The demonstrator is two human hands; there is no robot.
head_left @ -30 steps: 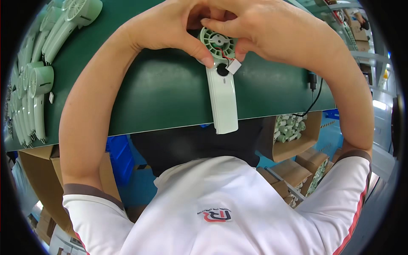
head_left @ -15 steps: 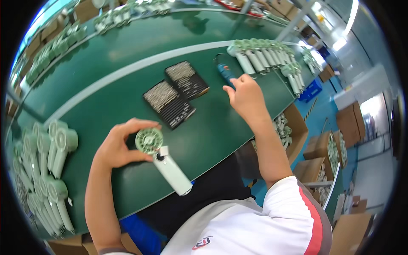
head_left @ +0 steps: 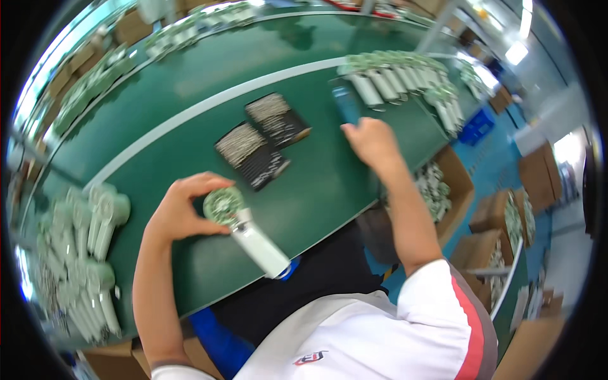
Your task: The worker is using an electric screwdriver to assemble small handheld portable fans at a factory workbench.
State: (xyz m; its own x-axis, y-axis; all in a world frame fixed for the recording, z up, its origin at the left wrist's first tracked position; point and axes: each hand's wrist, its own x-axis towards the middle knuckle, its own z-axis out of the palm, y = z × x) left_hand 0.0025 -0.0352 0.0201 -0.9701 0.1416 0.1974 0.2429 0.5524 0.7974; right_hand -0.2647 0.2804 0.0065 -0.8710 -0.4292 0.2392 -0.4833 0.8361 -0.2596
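My left hand (head_left: 187,206) is closed round the round head of a pale green handheld fan (head_left: 261,248), thumb and fingers on either side. Its white handle slants down to the right, its lower end near the table's front edge. My right hand (head_left: 373,144) is wrapped round the lower part of a blue electric screwdriver (head_left: 345,103), whose body points away from me; motion blurs it. Between the hands and farther back lie two black trays, a nearer tray (head_left: 259,170) and a farther tray (head_left: 292,132), both with small, light-coloured pieces in their far halves.
Finished-looking fans lie in a group on the left (head_left: 79,253) and in a row at the back right (head_left: 396,79). A pale strip crosses the green table (head_left: 323,171). Right of the table stands a cardboard box (head_left: 459,190) of parts, with a blue crate (head_left: 476,126) farther off.
My right hand and the screwdriver have shifted slightly within the view. My left hand still holds the fan, and the whole scene has moved a little to the right.
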